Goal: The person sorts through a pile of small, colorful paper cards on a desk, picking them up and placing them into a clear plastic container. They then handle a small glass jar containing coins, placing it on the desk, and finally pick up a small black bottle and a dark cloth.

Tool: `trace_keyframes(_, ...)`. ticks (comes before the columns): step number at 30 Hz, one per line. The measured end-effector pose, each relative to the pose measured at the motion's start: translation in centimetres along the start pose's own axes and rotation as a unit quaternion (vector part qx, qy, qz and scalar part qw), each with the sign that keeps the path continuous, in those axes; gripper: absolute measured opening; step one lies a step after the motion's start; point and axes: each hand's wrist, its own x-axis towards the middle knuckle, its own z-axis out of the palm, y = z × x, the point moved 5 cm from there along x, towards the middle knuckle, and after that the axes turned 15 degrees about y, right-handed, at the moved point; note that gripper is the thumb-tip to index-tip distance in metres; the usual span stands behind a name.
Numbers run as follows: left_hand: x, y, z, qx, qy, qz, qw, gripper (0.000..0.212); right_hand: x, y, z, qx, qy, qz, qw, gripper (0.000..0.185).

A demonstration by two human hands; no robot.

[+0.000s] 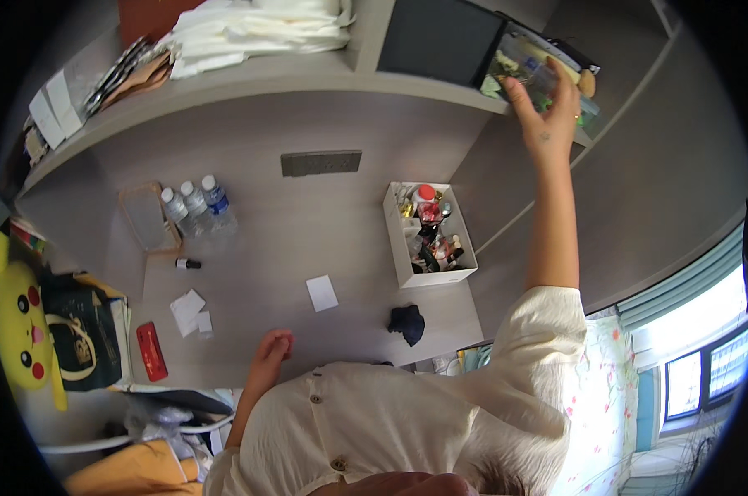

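My right hand (550, 105) is raised to the upper shelf at the right, fingers spread around a clear plastic item (538, 80) among small things there; whether it grips it is unclear. My left hand (276, 347) is above the desk's front edge with curled fingers; no object shows in it. Before me on the desk lie a white card (322, 293) and a dark crumpled cloth (406, 325). A white box (401, 260) of bottles and cosmetics stands at the right. Farther left are a red phone (152, 351), white papers (188, 312) and a small dark-capped bottle (188, 264).
Several plastic water bottles (215, 194) stand beside a clear container (150, 217) at the back left. The shelf edge (274, 87) runs above, holding white bags (256, 34) and a dark panel (441, 42). A yellow plush toy (23, 322) and a dark bag (79, 335) are at the left.
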Motion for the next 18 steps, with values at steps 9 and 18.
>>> trace_keyframes(9,0.0,0.1,-0.8,0.014,0.025,0.000,1.000,0.025,-3.8,-1.7,-2.8,0.179,0.073,0.060,0.979,0.052)
trace_keyframes(18,3.7,-4.5,-8.7,0.063,0.153,-0.044,0.985,0.023,-39.3,-13.2,0.4,0.240,-0.428,0.150,0.858,0.026)
